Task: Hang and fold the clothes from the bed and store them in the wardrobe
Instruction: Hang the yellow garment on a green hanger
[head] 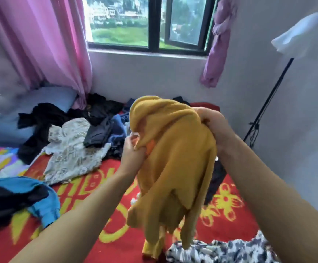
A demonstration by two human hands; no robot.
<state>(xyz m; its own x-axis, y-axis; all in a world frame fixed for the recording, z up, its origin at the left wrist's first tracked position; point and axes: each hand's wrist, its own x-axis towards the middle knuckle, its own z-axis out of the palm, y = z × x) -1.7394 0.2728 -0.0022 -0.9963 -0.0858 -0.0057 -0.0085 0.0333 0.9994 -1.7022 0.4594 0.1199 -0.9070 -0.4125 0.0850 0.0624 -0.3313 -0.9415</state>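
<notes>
Both hands, left (133, 150) and right (212, 123), gripping bunched, soft mustard knit garment (175, 168) above red patterned bed (89, 188).

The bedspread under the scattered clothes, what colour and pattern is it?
Red bedspread with yellow floral and character motifs; head view.

Soft daylight from the window (148, 23); edges bowed, perhaps slightly blurred.

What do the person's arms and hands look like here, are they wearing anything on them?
Both forearms are bare up to the frame edge: no sleeves, gloves, watch or bracelets show. The left hand and right hand are bare too, with no rings visible.
</notes>
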